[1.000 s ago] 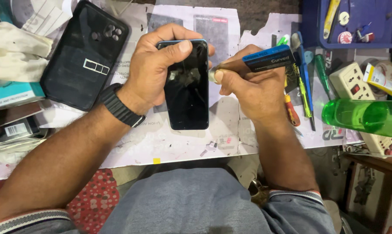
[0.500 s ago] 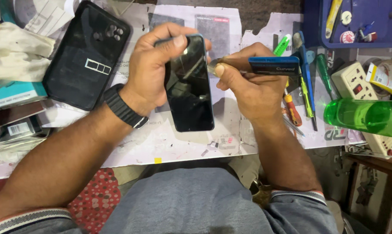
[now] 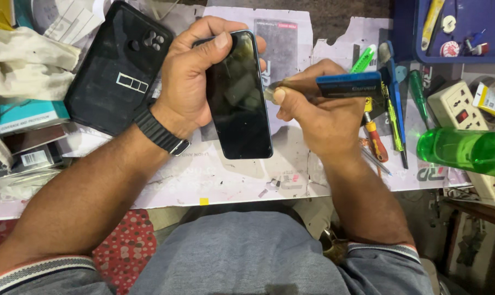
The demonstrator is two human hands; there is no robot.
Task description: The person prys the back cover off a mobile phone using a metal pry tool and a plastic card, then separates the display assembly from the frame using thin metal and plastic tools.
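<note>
Two bare hands are working over a cluttered bench, seen from the head camera looking straight down. The left hand, wearing a dark wristband, is wrapping around a black smartphone from its left side: the thumb is lying across the top of the dark glass and the fingertips are curling over the far edge, so the grip is closed firmly on the phone. The phone is tilting slightly, its lower end hanging just above the paper-covered bench, between the two hands.

The right hand is closing around a thin metal tool together with a blue card, thumb and fingers pinching them tight. The tool's tip is sitting at the phone's right edge, near its upper half; whether it is actually entering the seam is too small to tell.

Left of the left hand, a black back cover with camera cut-outs is lying flat, well apart from the phone, and a pale cloth is bunching up beyond it. Right of the right hand, several screwdrivers are lying side by side, with a white power strip and a green bottle further out. A blue tray is sitting at the far right corner, holding small parts.
</note>
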